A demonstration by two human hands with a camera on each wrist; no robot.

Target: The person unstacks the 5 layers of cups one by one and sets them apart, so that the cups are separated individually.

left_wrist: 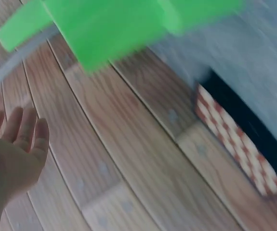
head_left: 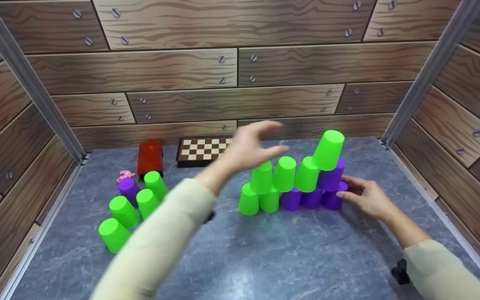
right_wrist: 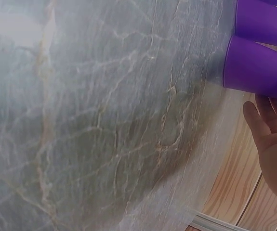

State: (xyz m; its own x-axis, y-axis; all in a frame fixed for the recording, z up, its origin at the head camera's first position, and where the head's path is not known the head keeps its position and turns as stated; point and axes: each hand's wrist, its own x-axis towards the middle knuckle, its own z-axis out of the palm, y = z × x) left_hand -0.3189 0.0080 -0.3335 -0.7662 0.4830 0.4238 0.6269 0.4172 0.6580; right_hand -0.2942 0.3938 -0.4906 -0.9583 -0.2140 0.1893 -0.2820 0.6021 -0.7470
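Upside-down green and purple cups form a stacked wall right of centre in the head view. Its bottom row has two green cups [head_left: 248, 200] and three purple cups [head_left: 291, 199]. Above them stand three green cups [head_left: 284, 174] and one purple cup [head_left: 330, 178]. A single green cup [head_left: 328, 150] tops the right end. My left hand [head_left: 250, 148] hovers over the left end with fingers spread, holding nothing. My right hand [head_left: 367, 198] touches the bottom-right purple cup [right_wrist: 256, 67] with thumb and fingertips, its fingers relaxed along the side.
Several upside-down green cups [head_left: 124, 211] and a purple cup [head_left: 129, 191] stand at left. Behind them are a small pink figure [head_left: 126, 176] and a red box [head_left: 150, 158]. A checkered board [head_left: 204, 149] lies near the back wall. Wood-patterned walls [head_left: 240, 66] enclose the table.
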